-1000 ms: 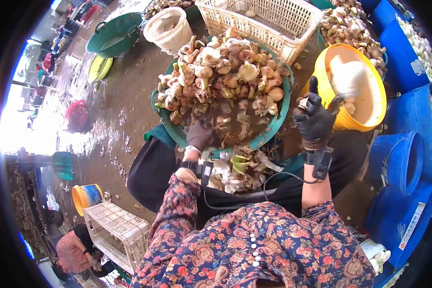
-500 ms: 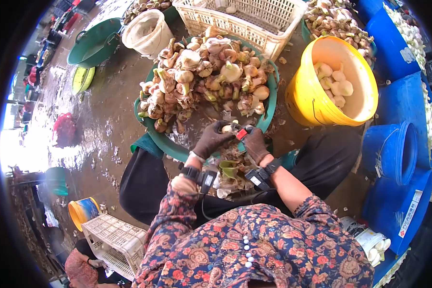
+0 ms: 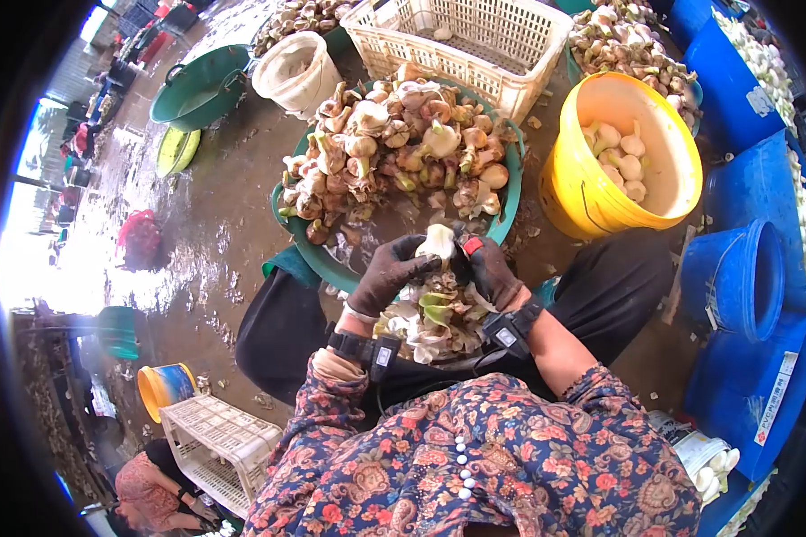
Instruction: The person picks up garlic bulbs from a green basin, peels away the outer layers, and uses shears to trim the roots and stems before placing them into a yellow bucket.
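In the head view, my left hand (image 3: 392,271), in a dark glove, is closed on a whitish garlic bulb (image 3: 437,242) with its fingertips around the base. My right hand (image 3: 490,271), also gloved, is closed right at the bulb's other side, a small red piece (image 3: 472,245) showing at its thumb and forefinger. What the right fingers grip is hidden. Both hands are over the near rim of a green tub (image 3: 306,252) heaped with unpeeled garlic (image 3: 367,148). Below them, between my legs, lies a pile of loose peelings (image 3: 434,327).
A yellow bucket (image 3: 560,192) with several peeled bulbs stands to the right of the tub. Behind are a white crate (image 3: 475,76) and a white bucket (image 3: 300,76). Blue containers (image 3: 725,277) line the right side. Another person (image 3: 152,492) sits at the lower left beside a crate (image 3: 219,438).
The garlic bulb, mostly covered by the fingers before, now shows upright and white between my hands. My right hand has shifted slightly right, and the view has moved a little.
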`<state>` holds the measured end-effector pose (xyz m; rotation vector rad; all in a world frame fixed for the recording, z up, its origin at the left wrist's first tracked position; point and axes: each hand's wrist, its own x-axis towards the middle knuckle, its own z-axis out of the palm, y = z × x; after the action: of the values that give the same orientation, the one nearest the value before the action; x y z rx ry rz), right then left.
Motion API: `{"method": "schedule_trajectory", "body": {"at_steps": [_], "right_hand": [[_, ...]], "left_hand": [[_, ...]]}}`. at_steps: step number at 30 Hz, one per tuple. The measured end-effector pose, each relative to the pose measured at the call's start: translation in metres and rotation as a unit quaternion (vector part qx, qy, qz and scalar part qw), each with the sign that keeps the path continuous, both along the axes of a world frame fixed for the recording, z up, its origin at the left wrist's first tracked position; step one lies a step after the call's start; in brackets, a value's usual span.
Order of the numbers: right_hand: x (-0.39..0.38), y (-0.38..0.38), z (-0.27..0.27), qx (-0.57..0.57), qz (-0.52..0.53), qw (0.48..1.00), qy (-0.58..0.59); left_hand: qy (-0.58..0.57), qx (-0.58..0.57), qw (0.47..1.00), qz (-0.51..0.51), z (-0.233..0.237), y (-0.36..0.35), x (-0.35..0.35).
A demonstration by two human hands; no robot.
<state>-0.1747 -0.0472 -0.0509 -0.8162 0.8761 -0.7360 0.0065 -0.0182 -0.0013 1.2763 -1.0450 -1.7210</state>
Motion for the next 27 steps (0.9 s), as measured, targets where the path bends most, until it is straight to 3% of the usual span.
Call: {"method": "schedule_trajectory", "body": {"at_steps": [2, 3, 5, 6, 8, 10, 11, 12, 14, 16, 18, 20, 22, 23, 24, 26, 27], "right_hand": [[0.006, 0.002, -0.001, 0.200, -0.038, 0.979, 0.000], [0.002, 0.006, -0.001, 0.195, 0.035, 0.980, 0.005], [0.004, 0.012, 0.022, 0.207, 0.035, 0.978, -0.007], [0.006, 0.013, 0.028, 0.217, 0.034, 0.975, -0.019], [0.000, 0.004, 0.004, 0.194, 0.057, 0.979, 0.035], [-0.003, 0.001, -0.008, 0.055, 0.125, 0.988, 0.072], [0.000, -0.003, -0.017, 0.026, 0.157, 0.972, 0.173], [-0.004, -0.002, -0.025, 0.025, 0.158, 0.972, 0.173], [-0.008, 0.001, -0.013, -0.239, 0.173, 0.883, 0.366], [-0.006, -0.001, 0.000, -0.254, 0.178, 0.858, 0.409], [-0.005, -0.004, 0.040, -0.267, 0.281, 0.793, 0.470], [-0.005, -0.006, 0.032, -0.290, 0.280, 0.784, 0.471], [-0.009, -0.007, 0.029, -0.218, 0.227, 0.931, 0.186], [-0.005, -0.002, 0.035, -0.186, 0.166, 0.968, 0.033], [-0.003, -0.001, 0.027, -0.185, 0.166, 0.968, 0.032], [0.002, -0.001, 0.016, -0.093, 0.115, 0.982, -0.116], [-0.001, -0.001, 0.012, -0.124, 0.129, 0.982, -0.062]], "left_hand": [[0.100, -0.025, 0.991, 0.081, 0.003, 0.006, -0.014], [0.051, -0.039, 0.996, 0.069, 0.000, 0.006, -0.018], [-0.067, -0.079, 0.994, 0.037, -0.008, 0.011, -0.018], [-0.067, -0.079, 0.994, 0.040, -0.011, 0.013, -0.017], [-0.225, -0.210, 0.949, 0.068, -0.001, 0.014, -0.019], [-0.166, -0.197, 0.963, 0.080, -0.016, 0.015, -0.015], [-0.216, -0.178, 0.959, 0.050, -0.014, 0.015, -0.011], [-0.265, -0.159, 0.951, 0.019, -0.013, 0.015, -0.009], [-0.269, -0.197, 0.943, 0.029, -0.009, 0.017, -0.012], [-0.387, -0.279, 0.879, -0.013, -0.003, 0.018, -0.015], [-0.398, -0.277, 0.874, -0.022, -0.019, 0.020, -0.011], [-0.228, -0.113, 0.964, 0.075, -0.023, 0.020, -0.010], [-0.042, 0.065, 0.992, 0.104, -0.015, 0.019, -0.001], [-0.128, -0.062, 0.987, 0.078, -0.015, 0.022, 0.002], [-0.211, -0.187, 0.958, 0.048, -0.016, 0.027, 0.003], [-0.220, -0.224, 0.947, 0.070, -0.018, 0.032, -0.005], [-0.230, -0.261, 0.933, 0.094, -0.019, 0.032, -0.007]]}}
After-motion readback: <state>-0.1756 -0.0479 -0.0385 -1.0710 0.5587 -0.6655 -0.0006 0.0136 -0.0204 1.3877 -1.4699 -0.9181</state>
